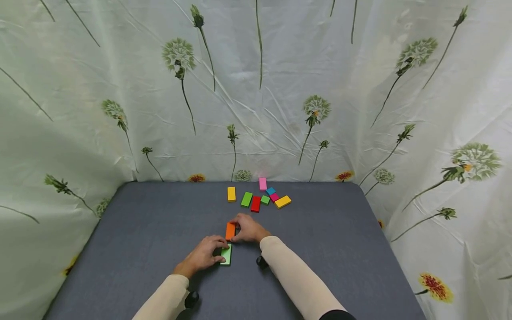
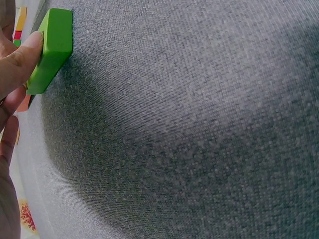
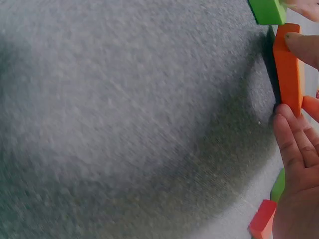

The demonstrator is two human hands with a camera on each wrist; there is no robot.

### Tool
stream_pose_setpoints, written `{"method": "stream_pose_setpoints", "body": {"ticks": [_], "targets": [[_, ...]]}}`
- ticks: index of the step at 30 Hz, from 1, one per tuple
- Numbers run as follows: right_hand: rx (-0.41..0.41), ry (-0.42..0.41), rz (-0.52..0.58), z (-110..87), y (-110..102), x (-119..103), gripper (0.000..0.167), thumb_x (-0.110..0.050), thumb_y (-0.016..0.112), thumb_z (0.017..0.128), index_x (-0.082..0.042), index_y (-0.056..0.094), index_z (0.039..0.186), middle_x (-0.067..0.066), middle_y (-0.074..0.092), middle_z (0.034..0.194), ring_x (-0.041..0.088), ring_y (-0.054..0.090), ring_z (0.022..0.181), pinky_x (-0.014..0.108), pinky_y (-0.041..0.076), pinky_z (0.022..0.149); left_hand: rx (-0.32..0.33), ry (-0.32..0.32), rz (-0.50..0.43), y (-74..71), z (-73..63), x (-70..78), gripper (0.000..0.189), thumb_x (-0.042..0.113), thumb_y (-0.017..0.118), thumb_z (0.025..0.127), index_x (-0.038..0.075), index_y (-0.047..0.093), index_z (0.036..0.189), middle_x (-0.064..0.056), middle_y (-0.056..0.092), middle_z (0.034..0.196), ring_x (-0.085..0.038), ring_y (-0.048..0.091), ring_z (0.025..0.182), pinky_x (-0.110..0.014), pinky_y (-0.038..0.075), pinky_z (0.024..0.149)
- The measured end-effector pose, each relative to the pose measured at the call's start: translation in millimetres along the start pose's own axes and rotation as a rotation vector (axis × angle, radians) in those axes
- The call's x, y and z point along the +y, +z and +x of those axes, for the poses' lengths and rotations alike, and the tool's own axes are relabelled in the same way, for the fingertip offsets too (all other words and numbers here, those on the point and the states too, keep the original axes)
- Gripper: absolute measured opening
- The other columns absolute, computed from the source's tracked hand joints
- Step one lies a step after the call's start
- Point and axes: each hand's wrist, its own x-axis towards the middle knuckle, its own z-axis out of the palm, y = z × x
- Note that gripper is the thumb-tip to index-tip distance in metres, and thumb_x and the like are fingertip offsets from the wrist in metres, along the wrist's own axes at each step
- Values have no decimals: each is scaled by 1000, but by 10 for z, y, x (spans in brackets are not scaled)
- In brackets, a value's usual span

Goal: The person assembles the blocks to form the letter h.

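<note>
A light green rectangular block (image 1: pixel 226 255) lies on the dark grey table in front of me. My left hand (image 1: pixel 204 253) grips it from the left, with the thumb (image 2: pixel 31 42) pressed to its side. Just beyond it, almost end to end, is an orange block (image 1: pixel 230 231). From the right, my right hand (image 1: pixel 249 228) pinches the orange block by its ends. In the right wrist view, the thumb (image 3: pixel 299 45) sits near one end of that block and the fingertips (image 3: pixel 285 112) meet the other.
Farther back on the table (image 1: pixel 160 209) lie several loose blocks: a yellow one (image 1: pixel 231 194), a green one (image 1: pixel 246 199), a red one (image 1: pixel 255 204), a pink one (image 1: pixel 262 183) and another yellow one (image 1: pixel 282 202). Smaller green, blue and magenta pieces sit among them. A flower-patterned curtain (image 1: pixel 256 102) surrounds the table.
</note>
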Motion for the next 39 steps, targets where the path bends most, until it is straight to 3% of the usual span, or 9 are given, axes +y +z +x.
{"method": "stream_pose_setpoints", "body": {"ticks": [7, 16, 39], "targets": [[33, -29, 33, -29, 51, -14, 54, -24, 81, 78, -4, 62, 125, -1, 54, 99, 9, 47, 84, 20, 42, 76, 27, 38, 9, 16, -14, -10, 28, 19, 82, 74, 7, 72, 98, -3, 64, 102, -23, 60, 97, -48, 47, 85], [103, -25, 177, -32, 143, 40, 41, -18, 77, 83, -5, 65, 121, 1, 58, 102, 7, 50, 83, 19, 44, 76, 3, 9, 14, -5, -7, 14, 29, 17, 82, 75, 7, 72, 100, -4, 64, 105, -24, 60, 99, -47, 47, 86], [105, -6, 179, -73, 168, -17, 42, -19, 77, 82, -6, 65, 121, 2, 61, 108, 9, 53, 90, 22, 46, 83, 20, 19, 36, 16, -9, 22, 28, 15, 82, 73, 7, 72, 98, -3, 64, 103, -23, 60, 97, -46, 48, 85]]}}
